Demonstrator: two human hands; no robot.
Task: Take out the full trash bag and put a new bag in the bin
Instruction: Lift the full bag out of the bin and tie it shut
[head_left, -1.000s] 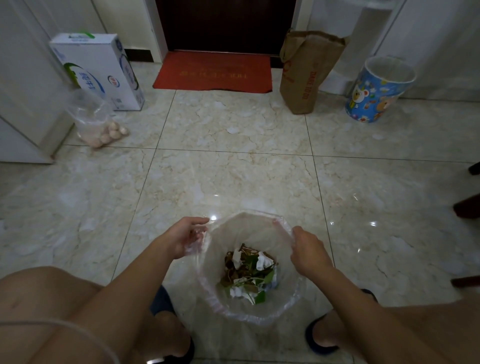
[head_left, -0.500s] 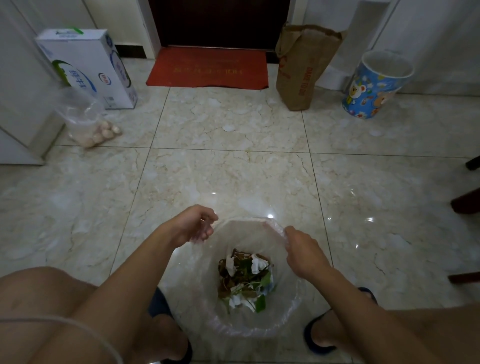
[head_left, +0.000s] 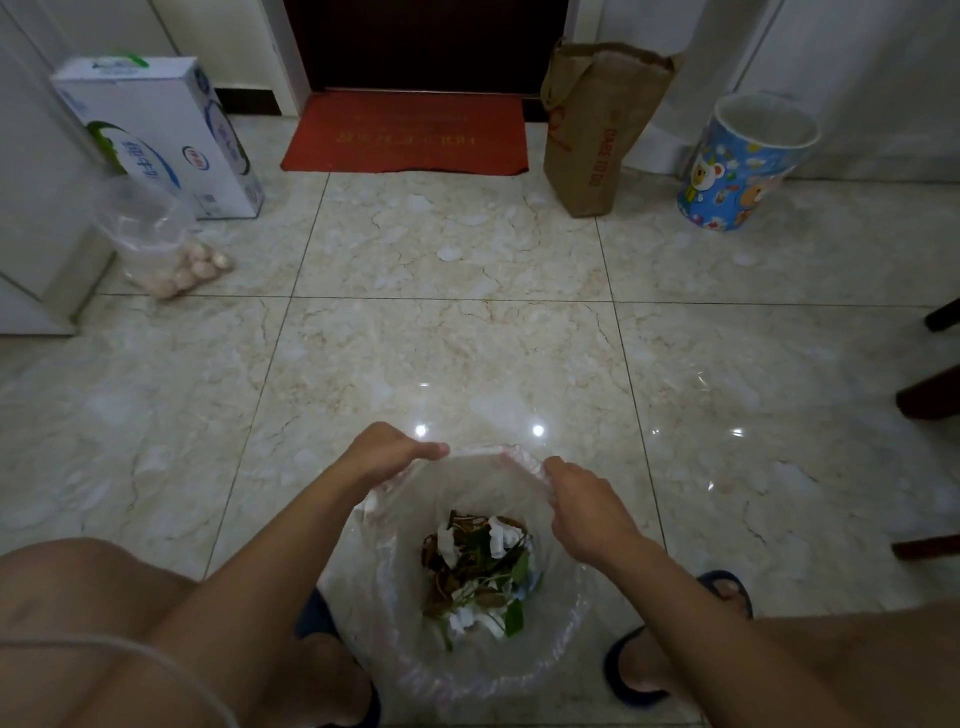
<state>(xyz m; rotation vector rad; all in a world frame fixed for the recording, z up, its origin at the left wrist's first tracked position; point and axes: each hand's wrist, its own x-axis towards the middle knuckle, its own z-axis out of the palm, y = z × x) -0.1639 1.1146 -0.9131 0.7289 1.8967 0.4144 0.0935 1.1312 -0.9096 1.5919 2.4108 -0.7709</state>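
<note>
My left hand grips the far left edge of the clear trash bag, fingers curled over the plastic. My right hand pinches the rim of the bag on the right side. The bag stands on the tiled floor between my feet, with leaves and white paper scraps at its bottom. Far away near the wall stands a blue cartoon bin, beside a brown paper bag.
</note>
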